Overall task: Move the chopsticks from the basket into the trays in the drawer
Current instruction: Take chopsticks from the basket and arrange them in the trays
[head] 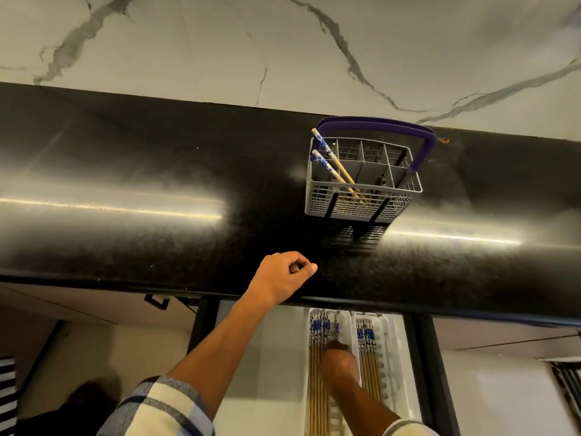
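Note:
A grey cutlery basket (345,206) with a purple handle stands on the black countertop (141,171). Two chopsticks (327,156) with blue-patterned tops lean in its left front compartment. Below the counter edge an open drawer holds two white trays. The left tray (345,319) and the right tray (391,344) each hold several chopsticks lying lengthwise. My left hand (283,275) hovers over the counter's front edge, left of and nearer than the basket, fingers curled in with nothing in them. My right hand (339,363) is down over the left tray, its fingertips by a chopstick (337,327); the grip is hidden.
A marble-patterned wall (283,42) rises behind the counter. Cabinet fronts flank the drawer on both sides. A dark shape and a striped edge lie on the floor at the lower left.

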`<control>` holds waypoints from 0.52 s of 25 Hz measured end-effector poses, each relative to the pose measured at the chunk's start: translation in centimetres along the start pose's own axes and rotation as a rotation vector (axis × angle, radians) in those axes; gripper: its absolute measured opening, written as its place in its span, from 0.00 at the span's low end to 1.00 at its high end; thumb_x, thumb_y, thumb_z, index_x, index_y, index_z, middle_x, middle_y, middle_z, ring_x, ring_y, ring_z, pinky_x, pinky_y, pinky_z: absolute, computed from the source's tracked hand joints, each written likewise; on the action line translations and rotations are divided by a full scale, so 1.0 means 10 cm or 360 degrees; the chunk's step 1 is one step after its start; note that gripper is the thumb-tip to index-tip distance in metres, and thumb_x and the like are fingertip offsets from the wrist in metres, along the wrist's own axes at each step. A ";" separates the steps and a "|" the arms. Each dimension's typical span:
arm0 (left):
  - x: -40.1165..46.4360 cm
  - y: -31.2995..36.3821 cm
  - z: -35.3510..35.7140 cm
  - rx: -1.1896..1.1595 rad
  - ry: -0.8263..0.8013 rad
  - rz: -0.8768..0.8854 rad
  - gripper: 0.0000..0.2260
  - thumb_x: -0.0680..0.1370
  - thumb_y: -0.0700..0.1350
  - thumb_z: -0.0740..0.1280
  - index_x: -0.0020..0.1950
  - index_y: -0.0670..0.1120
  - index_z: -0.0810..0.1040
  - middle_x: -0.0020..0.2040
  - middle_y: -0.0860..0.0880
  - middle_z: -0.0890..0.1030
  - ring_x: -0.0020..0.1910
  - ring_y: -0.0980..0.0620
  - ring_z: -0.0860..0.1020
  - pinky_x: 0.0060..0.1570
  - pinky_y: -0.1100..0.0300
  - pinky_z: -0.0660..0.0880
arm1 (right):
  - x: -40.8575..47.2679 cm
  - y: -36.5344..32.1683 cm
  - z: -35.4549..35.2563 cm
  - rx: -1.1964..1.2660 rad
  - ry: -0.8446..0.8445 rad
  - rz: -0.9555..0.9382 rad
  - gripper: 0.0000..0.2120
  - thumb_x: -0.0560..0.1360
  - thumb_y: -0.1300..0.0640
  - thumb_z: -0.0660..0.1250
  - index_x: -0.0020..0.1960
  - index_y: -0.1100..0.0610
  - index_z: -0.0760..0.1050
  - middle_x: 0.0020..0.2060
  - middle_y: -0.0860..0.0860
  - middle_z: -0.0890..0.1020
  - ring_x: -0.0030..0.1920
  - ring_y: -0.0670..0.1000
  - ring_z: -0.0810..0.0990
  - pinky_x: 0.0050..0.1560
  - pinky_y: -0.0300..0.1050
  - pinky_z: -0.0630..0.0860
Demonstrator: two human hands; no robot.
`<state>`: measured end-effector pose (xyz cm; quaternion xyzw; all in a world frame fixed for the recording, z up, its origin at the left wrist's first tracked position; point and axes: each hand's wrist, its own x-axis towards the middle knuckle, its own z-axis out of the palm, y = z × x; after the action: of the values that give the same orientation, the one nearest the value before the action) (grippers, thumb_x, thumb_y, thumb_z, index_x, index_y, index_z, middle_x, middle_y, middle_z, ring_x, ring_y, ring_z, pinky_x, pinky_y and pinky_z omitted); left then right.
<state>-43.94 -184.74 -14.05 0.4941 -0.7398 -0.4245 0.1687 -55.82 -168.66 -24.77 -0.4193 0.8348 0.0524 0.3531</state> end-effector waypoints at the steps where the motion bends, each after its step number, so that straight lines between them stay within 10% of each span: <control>1: 0.00 0.00 0.00 -0.0003 0.0001 -0.0004 0.09 0.77 0.57 0.68 0.50 0.53 0.82 0.37 0.51 0.82 0.36 0.56 0.79 0.38 0.69 0.74 | -0.03 -0.04 -0.05 0.0010 -0.0023 0.0070 0.14 0.81 0.59 0.61 0.65 0.61 0.72 0.59 0.58 0.80 0.59 0.54 0.80 0.60 0.44 0.77; 13: -0.01 0.04 -0.02 -0.0046 0.0002 -0.0012 0.10 0.77 0.56 0.68 0.50 0.51 0.83 0.37 0.48 0.83 0.38 0.51 0.81 0.42 0.59 0.79 | -0.04 0.05 0.20 -0.0034 0.0178 -0.0071 0.14 0.82 0.58 0.55 0.62 0.63 0.73 0.58 0.57 0.79 0.58 0.55 0.77 0.48 0.38 0.67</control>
<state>-43.99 -184.68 -13.59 0.4946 -0.7316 -0.4355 0.1746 -54.95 -167.35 -26.12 -0.4438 0.8430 0.0299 0.3025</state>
